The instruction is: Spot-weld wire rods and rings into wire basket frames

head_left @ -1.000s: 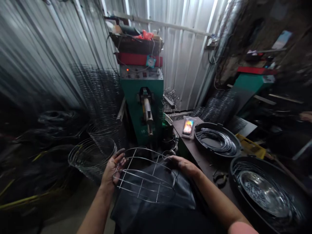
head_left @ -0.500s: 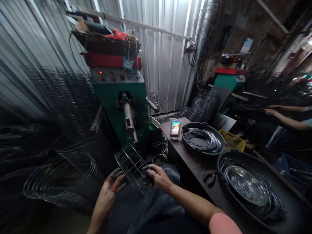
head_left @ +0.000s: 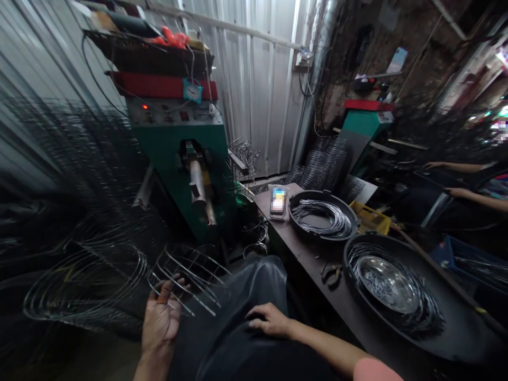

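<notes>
My left hand (head_left: 163,312) is closed on a wire rack (head_left: 194,283), a small frame of curved and straight metal rods, tilted above my lap. The fingers, with an orange band on one, wrap its lower left side. Over the dark apron (head_left: 242,296) on my lap, my right hand (head_left: 269,320) is apart from the rack. Its fingers are loosely bent and spread, and nothing shows in them. To the left of the rack lies a stack of wire hoops (head_left: 87,286).
A green machine (head_left: 159,153) with a metal arm (head_left: 197,182) stands ahead. On the right-hand table (head_left: 305,254) are pliers (head_left: 330,275), a phone (head_left: 278,203), a black pan of wires (head_left: 337,235) and a larger pan (head_left: 456,338) holding a metal bowl (head_left: 413,304). A co-worker's hands (head_left: 456,191) show far right.
My right hand has let go of the wire rack and moved down over my lap. The left hand now grips the rack, which has shifted left and turned. The view has shifted slightly.
</notes>
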Tool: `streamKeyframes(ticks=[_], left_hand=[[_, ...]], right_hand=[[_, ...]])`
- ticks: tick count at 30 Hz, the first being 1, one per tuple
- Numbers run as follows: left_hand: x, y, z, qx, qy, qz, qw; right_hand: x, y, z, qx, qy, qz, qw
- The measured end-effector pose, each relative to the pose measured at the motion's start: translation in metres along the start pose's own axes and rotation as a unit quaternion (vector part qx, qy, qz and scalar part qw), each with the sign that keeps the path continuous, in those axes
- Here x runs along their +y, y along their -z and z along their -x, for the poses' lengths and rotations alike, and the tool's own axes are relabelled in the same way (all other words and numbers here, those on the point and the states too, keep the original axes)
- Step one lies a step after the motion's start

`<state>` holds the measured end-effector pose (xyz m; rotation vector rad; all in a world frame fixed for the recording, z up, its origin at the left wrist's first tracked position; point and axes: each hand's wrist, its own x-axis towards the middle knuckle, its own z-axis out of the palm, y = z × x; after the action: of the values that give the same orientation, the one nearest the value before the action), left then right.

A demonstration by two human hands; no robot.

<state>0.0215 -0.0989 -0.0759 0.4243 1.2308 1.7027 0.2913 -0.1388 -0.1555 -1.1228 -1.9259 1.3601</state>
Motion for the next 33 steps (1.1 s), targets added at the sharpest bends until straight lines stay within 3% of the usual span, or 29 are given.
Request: streamKeyframes(ticks=[2,5,8,11,16,24,33], left_hand=[[-0.010,-0.009,0.004,-0.017,-0.027,0.038,0.999],[-0.043,-0.018,0.023,-0.047,-0.076,0.056,0.994],[-0.079,-0.013,0.051,-0.070,-0.121,0.041,0.989],[-0.100,0.001,0.079,-0.077,-0.158,0.021,0.984],[-0.100,0.014,0.104,-0.071,-0.197,0.000,0.978],[-0.097,0.014,0.100,-0.066,-0.180,0.029,0.981],[-0.082,0.015,0.096,0.018,-0.097,0.041,0.994]], right_hand=[[0.001,-0.006,0.008,-0.045,-0.023,-0.002,0.999],[0.000,-0.014,0.016,-0.070,-0.077,-0.061,0.993],[0.002,-0.020,0.025,-0.095,-0.128,-0.125,0.979],[0.004,-0.026,0.035,-0.104,-0.144,-0.147,0.973],[0.003,-0.035,0.038,-0.091,-0.147,-0.177,0.969],[0.003,-0.037,0.037,-0.040,-0.185,-0.244,0.951],[0.013,-0.043,0.035,0.022,-0.227,-0.339,0.913]])
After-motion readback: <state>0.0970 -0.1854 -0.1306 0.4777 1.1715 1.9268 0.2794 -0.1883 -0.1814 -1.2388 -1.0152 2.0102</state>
